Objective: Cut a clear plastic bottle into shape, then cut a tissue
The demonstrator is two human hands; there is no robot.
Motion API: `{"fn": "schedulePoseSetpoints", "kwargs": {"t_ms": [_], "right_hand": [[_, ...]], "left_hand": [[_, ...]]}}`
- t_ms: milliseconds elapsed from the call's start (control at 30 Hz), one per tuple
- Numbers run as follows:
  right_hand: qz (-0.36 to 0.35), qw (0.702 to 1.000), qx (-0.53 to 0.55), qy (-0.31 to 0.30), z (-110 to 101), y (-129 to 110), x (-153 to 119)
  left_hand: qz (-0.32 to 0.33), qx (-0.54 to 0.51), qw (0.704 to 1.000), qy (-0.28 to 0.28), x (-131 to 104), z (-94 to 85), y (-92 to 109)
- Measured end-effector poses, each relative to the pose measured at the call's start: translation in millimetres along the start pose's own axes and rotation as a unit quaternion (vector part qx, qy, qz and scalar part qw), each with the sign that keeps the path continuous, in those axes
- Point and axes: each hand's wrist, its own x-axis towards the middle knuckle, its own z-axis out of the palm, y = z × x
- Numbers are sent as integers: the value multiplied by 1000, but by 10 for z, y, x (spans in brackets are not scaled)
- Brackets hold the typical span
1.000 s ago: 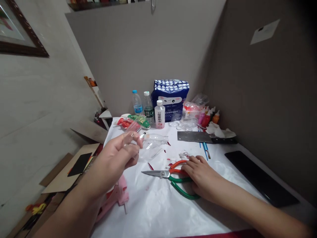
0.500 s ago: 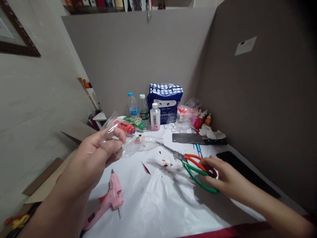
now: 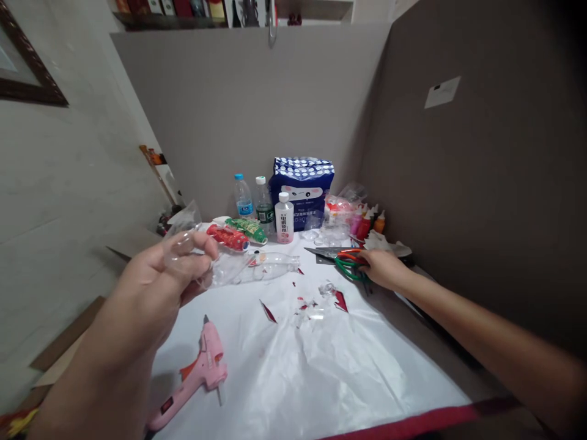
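Note:
My left hand (image 3: pixel 169 269), its fingers closed, pinches a clear cut plastic bottle (image 3: pixel 275 264). The bottle lies sideways with its neck to the right, small coloured patches show on its side, and loose clear plastic rises behind the fingers. Over on the right, my right hand (image 3: pixel 383 269) grips scissors (image 3: pixel 351 264) by their red and green handles. Their blades point left and overlap the cleaver in view; whether they touch it I cannot tell. Beneath the bottle are red and clear scraps (image 3: pixel 340 300) on the white sheet.
A pink glue gun (image 3: pixel 208 360) lies at front left. Behind stand several bottles (image 3: pixel 284 220), a blue bag (image 3: pixel 305 195) and small paint bottles (image 3: pixel 364 226). Red and green fish-shaped pieces (image 3: pixel 229 237) lie left of them. A cleaver (image 3: pixel 324 259) is partly hidden by the scissors.
My right hand has carried the scissors away from the bottle neck, to the right and back toward the cleaver. More scraps show on the sheet. My left hand keeps the bottle, shifted slightly left.

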Motion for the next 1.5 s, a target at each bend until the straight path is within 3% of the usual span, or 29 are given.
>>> {"fn": "schedulePoseSetpoints", "kwargs": {"t_ms": [133,300,500,700,867,967,1033,1100,1167,1300,1500], "right_hand": [[-76,995,50,31,9,-342,-194],[-169,979,116,-1,159,-865,-435],[-213,962,168,8,354,-1060,-434],[-234,935,267,-5,325,-1028,-512],[-121,912,392,-31,-71,-665,-700],[-73,877,464,-100,-242,-346,-1000],[2,841,521,-145,-247,-208,-1217],[43,850,505,-142,-195,-172,-1378],[23,893,435,-112,-143,-221,-1440],[-38,930,355,-93,-143,-361,-1195],[-42,975,217,-23,-124,-348,-31]], "left_hand": [[2,25,1000,-17,47,-26,-48],[6,50,998,-36,80,-2,-89],[6,87,995,-42,12,-3,-36],[18,96,992,-76,41,-72,-111],[28,108,991,-77,51,-112,-169],[21,103,992,-69,66,-113,-174],[20,103,992,-64,87,-98,-184],[19,109,992,-62,110,-67,-199],[16,118,991,-65,123,-24,-210],[13,134,989,-61,125,37,-211],[17,169,983,-68,161,1,-261]]}}
